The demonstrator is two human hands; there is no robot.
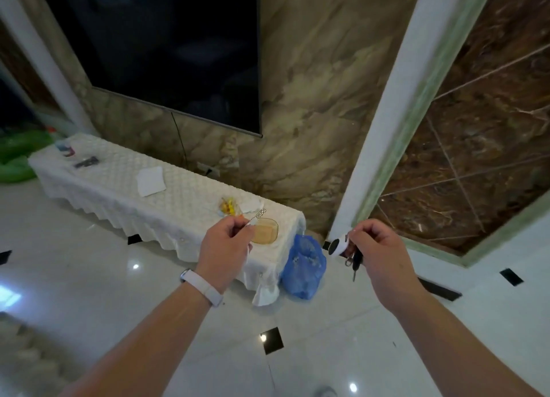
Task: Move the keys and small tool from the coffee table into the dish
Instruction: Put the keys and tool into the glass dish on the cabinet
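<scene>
Both forearms reach forward from the bottom of the view over a glossy white tiled floor [89, 247] with small black insets. The left hand [223, 247], with a white band [202, 286] on its wrist, is raised with fingers curled and the thumb and forefinger pinched on a small tool [256, 218], a thin silvery piece with a patterned end that points up and to the right. The right hand [375, 247] is held at about the same height, well apart from the left, its fingers closed around a bunch of keys [354, 261]; a round white fob with a dark face sticks out toward the left of the fist, and dark keys hang down below it.

Just beyond the left hand, the tool's tip overlaps the amber, see-through dish [266, 233], which sits near the right end of a long low table [148, 188] covered in a quilted white cloth. Whether the tool touches the dish cannot be told. A blue plastic bag [303, 265] stands on the floor against that end of the table. Farther along the cloth lie a yellow wrapped item [228, 207], a white paper [150, 180] and some small dark things. Behind the table a dark screen [163, 45] hangs on a marbled wall.
</scene>
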